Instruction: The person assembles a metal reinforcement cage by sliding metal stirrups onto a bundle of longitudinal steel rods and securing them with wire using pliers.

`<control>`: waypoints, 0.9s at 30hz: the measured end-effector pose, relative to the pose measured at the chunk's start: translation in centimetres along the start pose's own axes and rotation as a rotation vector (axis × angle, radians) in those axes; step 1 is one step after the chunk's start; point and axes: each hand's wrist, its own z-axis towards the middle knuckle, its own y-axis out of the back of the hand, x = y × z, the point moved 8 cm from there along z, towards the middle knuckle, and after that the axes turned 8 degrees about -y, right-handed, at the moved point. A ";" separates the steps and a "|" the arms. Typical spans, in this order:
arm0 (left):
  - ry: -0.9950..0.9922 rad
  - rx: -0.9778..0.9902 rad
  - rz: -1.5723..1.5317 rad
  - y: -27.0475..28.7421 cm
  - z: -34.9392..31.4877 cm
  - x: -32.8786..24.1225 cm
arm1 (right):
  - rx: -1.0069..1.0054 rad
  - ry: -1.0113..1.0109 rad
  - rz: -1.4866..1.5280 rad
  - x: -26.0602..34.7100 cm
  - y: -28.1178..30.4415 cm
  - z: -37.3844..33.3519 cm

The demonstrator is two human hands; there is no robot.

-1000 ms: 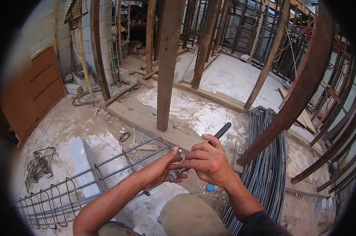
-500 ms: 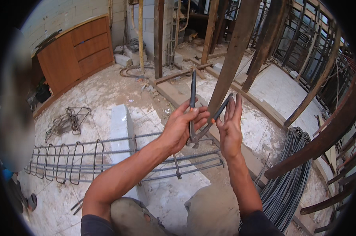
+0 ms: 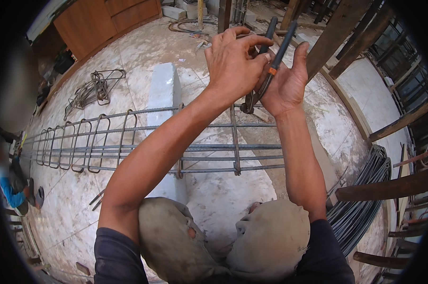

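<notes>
A pair of pincers (image 3: 274, 71) with dark handle grips and an orange band is held up in front of me, handles pointing away, jaws toward me. My left hand (image 3: 237, 61) is closed on it, thumb and fingers at a handle. Against its other side lies my right hand (image 3: 289, 87), palm up with the thumb spread; its other fingers are partly hidden behind the handles. Below the hands a rebar cage (image 3: 209, 147) of long bars and square stirrups runs from the left, passing over a pale block (image 3: 163, 87). My left forearm covers part of it.
Loose bent stirrups (image 3: 98, 87) lie on the floor at left. A coil of steel wire or rod (image 3: 361, 203) sits at right beside wooden props (image 3: 384, 189). At the far left is another person in a blue sleeve (image 3: 6, 187). A wooden cabinet (image 3: 88, 28) stands behind.
The view has tipped downward. The pincers' handles have come closer together, and the tool now rests against my right palm. My left hand has moved over the handles.
</notes>
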 end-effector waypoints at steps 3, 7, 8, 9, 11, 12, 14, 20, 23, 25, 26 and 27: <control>0.214 -0.001 -0.339 -2.8 -1.0 3.0 | -0.164 -0.039 -0.365 -0.7 3.9 2.0; 0.341 -0.018 -0.500 -6.9 -4.8 8.2 | -0.432 0.045 -0.363 0.0 10.0 4.7; 0.374 0.032 -0.441 -7.9 -6.4 10.9 | -0.495 0.072 -0.350 0.0 10.8 5.1; 0.406 0.082 -0.394 -8.7 -7.7 13.2 | -0.494 0.067 -0.350 -0.1 11.8 5.7; 0.460 0.374 -0.353 -10.8 -10.2 14.4 | -0.703 0.176 -0.454 1.0 16.2 5.8; 0.503 0.664 -0.300 -12.9 -12.0 14.4 | -0.724 0.195 -0.485 1.5 18.1 6.3; 0.442 0.657 -0.323 -14.0 -14.3 15.9 | -0.748 0.202 -0.480 -0.1 19.3 7.7; 0.554 0.609 -0.517 -17.1 -17.1 17.5 | -0.752 0.232 -0.572 -1.6 22.5 9.9; 0.595 0.634 -0.500 -17.7 -17.3 18.1 | -0.756 0.318 -0.582 -2.5 23.7 10.6; 0.586 0.627 -0.527 -17.9 -16.9 18.0 | -0.791 0.388 -0.610 -2.3 24.3 10.5; 0.589 0.627 -0.524 -17.8 -16.9 18.2 | -0.810 0.369 -0.591 -2.6 24.5 10.5; 0.596 0.639 -0.538 -17.9 -16.9 18.3 | -0.830 0.349 -0.572 -2.8 24.7 10.4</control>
